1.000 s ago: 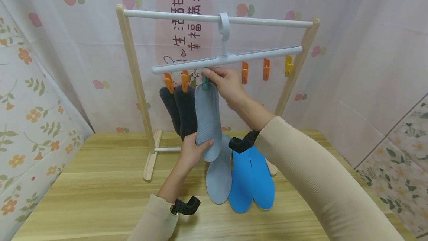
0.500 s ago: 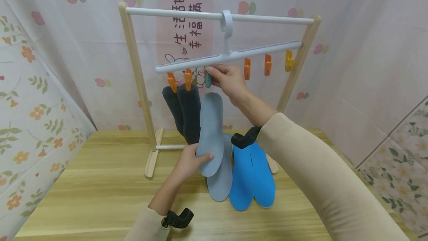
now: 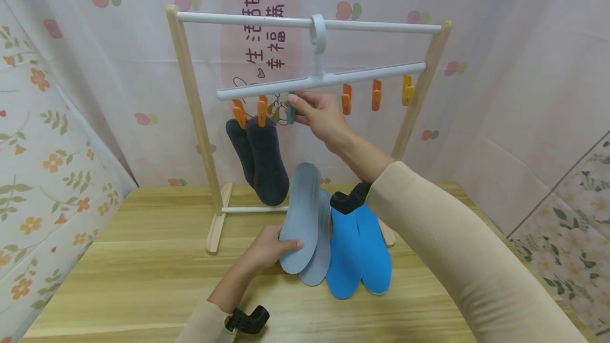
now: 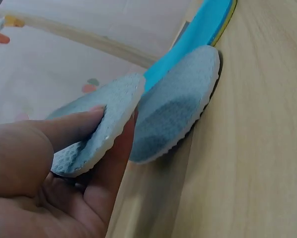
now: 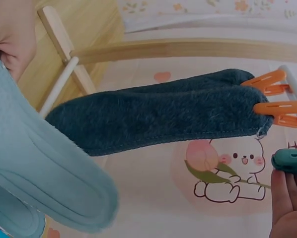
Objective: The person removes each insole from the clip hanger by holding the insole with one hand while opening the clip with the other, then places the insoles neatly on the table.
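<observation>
My left hand (image 3: 268, 247) pinches the lower end of a grey insole (image 3: 305, 208), thumb on its top face and fingers beneath. The insole is tilted just above a second grey insole (image 3: 318, 269) lying on the table. Up at the white hanger (image 3: 267, 88), my right hand (image 3: 324, 115) holds a green clothespin (image 3: 290, 114) between thumb and fingers. Nothing hangs from that clothespin; the right wrist view shows the green clothespin (image 5: 291, 161) apart from the grey insole (image 5: 64, 163). Beside it, two dark insoles (image 3: 268, 163) hang from orange clothespins (image 3: 262, 111).
Two blue insoles (image 3: 345, 253) lie right of the grey ones on the wooden table (image 3: 143, 279). More orange clothespins (image 3: 376, 95) and a yellow clothespin (image 3: 407, 90) hang at the hanger's right. A wooden rack (image 3: 190, 94) with a white rod (image 3: 381, 25) carries the hanger.
The grey insole has come off the green clothespin. My left hand has carried it down toward the table. My right hand stays at the green clothespin.
</observation>
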{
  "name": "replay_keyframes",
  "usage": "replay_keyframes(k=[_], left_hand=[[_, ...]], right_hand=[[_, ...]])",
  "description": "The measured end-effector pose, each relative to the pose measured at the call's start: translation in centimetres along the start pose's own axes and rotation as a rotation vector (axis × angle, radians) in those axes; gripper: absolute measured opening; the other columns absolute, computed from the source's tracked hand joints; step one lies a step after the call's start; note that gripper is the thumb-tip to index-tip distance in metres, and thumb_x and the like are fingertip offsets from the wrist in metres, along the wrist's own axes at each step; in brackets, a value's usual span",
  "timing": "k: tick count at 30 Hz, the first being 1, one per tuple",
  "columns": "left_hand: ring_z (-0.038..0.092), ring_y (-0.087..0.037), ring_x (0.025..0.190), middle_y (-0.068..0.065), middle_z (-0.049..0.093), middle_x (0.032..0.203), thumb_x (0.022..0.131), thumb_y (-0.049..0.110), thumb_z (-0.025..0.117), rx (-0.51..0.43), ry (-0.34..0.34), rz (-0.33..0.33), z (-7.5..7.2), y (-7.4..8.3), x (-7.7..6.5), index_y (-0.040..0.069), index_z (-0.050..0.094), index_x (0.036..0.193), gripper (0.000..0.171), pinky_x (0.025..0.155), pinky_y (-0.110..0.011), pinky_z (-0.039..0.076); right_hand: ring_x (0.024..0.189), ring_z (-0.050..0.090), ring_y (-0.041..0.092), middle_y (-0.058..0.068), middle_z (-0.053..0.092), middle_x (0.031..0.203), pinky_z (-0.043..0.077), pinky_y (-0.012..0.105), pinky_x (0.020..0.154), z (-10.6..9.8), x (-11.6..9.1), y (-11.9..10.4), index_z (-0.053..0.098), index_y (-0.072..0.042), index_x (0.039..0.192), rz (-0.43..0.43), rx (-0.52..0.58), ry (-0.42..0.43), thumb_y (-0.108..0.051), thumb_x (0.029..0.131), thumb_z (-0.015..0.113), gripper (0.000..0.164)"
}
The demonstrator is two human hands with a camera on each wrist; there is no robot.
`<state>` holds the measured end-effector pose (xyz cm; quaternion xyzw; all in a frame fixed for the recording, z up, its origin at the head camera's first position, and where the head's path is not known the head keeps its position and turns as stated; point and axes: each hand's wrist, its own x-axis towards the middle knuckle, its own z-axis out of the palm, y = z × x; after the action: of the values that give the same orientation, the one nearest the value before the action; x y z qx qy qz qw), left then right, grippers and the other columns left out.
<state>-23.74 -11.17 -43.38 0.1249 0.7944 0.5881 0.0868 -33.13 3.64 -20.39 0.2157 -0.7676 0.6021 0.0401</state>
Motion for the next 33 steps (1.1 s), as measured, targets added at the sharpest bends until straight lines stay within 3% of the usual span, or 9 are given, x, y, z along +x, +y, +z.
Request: replay_keyframes(k=[5,11,24,33], left_hand=[[0.068,-0.02,0.1,-0.021,0.072,0.117,0.093,0.015,0.072,-0.061,-0.047,-0.04,-0.5,-0.8,0.1,-0.007,0.064,0.125,0.04,0.089,-0.036,0.056],[0.066,-0.018,0.098,-0.019,0.072,0.115,0.092,0.012,0.072,-0.073,-0.056,-0.076,-0.8,-1.2,0.2,-0.008,0.063,0.124,0.039,0.089,-0.034,0.055],[0.06,-0.012,0.077,-0.008,0.074,0.091,0.083,0.007,0.078,0.076,0.029,-0.116,-0.4,-1.2,0.0,-0.005,0.072,0.098,0.021,0.071,-0.026,0.052],[0.061,-0.014,0.076,-0.011,0.075,0.091,0.08,0.006,0.08,0.136,0.077,-0.118,-0.4,-0.8,-0.3,-0.006,0.073,0.096,0.021,0.069,-0.028,0.053]], right_hand=[[0.122,0.068,0.024,0.017,0.066,0.134,0.055,0.033,0.102,0.1,0.0,0.0,0.059,-0.004,0.139,-0.003,-0.001,-0.009,-0.024,0.104,0.058,0.041],[0.124,0.066,0.024,0.012,0.065,0.137,0.055,0.034,0.102,0.0,-0.2,-0.1,0.059,-0.007,0.141,-0.011,0.009,-0.015,-0.024,0.103,0.058,0.042],[0.126,0.065,0.028,0.013,0.063,0.14,0.055,0.036,0.102,-0.2,-0.3,0.4,0.057,-0.006,0.142,-0.042,0.009,-0.037,-0.025,0.103,0.059,0.044],[0.128,0.063,0.027,0.01,0.065,0.139,0.055,0.035,0.102,-0.2,-0.4,0.3,0.057,-0.007,0.143,-0.02,0.022,-0.039,-0.026,0.103,0.059,0.044]])
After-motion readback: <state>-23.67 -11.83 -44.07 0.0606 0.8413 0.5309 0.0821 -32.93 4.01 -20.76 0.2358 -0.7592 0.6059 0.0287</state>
